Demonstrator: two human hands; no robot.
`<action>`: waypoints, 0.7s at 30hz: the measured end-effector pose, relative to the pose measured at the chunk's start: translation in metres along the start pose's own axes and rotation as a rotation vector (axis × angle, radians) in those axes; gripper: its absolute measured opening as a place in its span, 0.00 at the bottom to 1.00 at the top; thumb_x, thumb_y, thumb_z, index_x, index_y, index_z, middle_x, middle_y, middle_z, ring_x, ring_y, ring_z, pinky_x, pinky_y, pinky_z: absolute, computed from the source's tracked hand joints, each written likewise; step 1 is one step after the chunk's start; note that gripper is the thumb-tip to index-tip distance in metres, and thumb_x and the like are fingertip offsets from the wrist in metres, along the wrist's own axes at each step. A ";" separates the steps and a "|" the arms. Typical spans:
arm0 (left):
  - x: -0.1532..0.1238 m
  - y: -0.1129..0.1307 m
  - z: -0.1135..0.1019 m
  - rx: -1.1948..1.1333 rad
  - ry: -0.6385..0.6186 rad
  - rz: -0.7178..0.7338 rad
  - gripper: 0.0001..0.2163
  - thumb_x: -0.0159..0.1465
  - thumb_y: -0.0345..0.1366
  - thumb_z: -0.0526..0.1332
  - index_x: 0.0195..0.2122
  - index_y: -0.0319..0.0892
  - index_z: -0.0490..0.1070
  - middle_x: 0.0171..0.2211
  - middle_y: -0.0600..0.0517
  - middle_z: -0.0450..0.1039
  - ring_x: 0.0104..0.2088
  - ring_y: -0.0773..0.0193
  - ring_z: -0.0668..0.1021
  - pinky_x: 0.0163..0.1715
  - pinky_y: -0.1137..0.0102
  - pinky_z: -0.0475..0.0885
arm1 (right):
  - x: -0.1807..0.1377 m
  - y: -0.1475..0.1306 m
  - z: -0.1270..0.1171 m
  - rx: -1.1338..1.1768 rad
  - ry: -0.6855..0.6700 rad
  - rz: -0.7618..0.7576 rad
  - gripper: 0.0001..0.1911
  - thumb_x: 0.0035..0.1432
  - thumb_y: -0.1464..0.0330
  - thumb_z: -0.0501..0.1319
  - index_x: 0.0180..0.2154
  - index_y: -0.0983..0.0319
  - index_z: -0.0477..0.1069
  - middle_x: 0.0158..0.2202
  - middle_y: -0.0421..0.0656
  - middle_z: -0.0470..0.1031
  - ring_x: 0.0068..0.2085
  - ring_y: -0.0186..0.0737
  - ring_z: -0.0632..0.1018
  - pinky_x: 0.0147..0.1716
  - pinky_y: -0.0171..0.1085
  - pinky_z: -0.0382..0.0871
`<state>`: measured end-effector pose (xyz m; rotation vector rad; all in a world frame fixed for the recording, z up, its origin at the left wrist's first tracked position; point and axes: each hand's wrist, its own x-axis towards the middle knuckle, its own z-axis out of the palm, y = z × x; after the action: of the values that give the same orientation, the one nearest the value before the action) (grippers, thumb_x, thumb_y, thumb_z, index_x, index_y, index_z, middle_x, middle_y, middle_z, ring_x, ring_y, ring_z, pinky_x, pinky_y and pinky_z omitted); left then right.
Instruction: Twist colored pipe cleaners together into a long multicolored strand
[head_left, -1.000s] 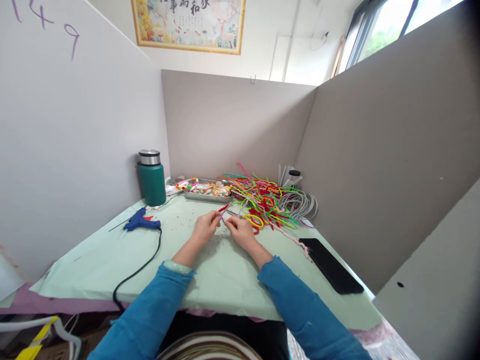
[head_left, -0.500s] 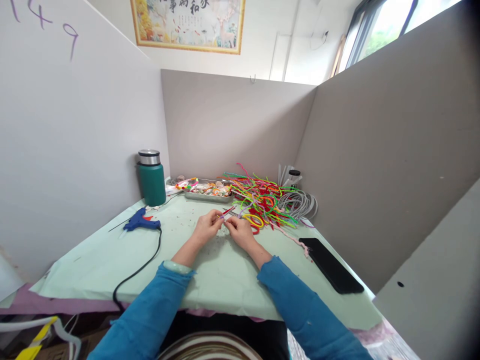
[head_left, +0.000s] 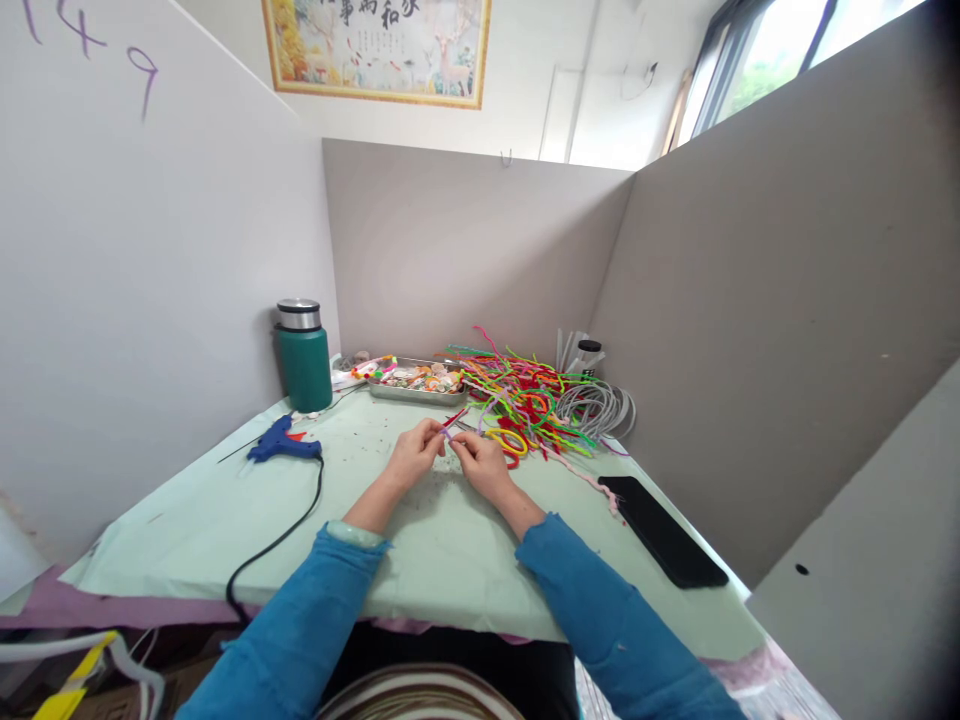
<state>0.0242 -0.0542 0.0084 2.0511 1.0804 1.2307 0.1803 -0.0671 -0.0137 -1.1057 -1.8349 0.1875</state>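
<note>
Here, both hands (head_left: 415,453) (head_left: 482,463) in pinches on purple strand (head_left: 448,433), "149" (head_left: 84,40) on panel (head_left: 157,250).

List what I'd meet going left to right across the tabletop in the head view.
Blue glue gun → left grip → purple strand at the fingertips → right grip → grey coil → black phone-like slab.

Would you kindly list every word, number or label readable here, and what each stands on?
"4 9", handwritten on the left partition; the stroke before is cut off.
"和 家", on the poster; its other characters are cut off or too small.
Jar: marks too small to read.
</note>
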 end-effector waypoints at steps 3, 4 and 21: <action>0.000 -0.001 0.000 0.017 0.000 0.010 0.08 0.59 0.37 0.51 0.34 0.40 0.65 0.22 0.55 0.72 0.21 0.71 0.70 0.24 0.76 0.63 | -0.001 -0.003 -0.002 0.009 0.013 -0.037 0.12 0.59 0.65 0.51 0.33 0.60 0.72 0.26 0.39 0.73 0.26 0.33 0.70 0.28 0.31 0.58; 0.001 -0.002 0.000 0.021 -0.001 0.014 0.08 0.59 0.37 0.51 0.34 0.40 0.65 0.22 0.55 0.72 0.22 0.70 0.70 0.24 0.76 0.63 | -0.001 -0.004 -0.002 0.010 0.016 -0.044 0.12 0.59 0.65 0.51 0.33 0.60 0.72 0.26 0.39 0.73 0.26 0.33 0.70 0.28 0.31 0.58; 0.001 -0.006 0.001 -0.010 -0.041 0.037 0.08 0.59 0.39 0.52 0.35 0.41 0.65 0.18 0.58 0.67 0.19 0.71 0.67 0.23 0.76 0.61 | 0.000 0.000 -0.002 -0.028 -0.046 -0.033 0.11 0.58 0.66 0.52 0.34 0.59 0.74 0.27 0.39 0.75 0.26 0.34 0.71 0.29 0.32 0.60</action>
<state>0.0230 -0.0502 0.0045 2.0885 1.0195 1.2048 0.1817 -0.0676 -0.0132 -1.0975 -1.9011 0.1697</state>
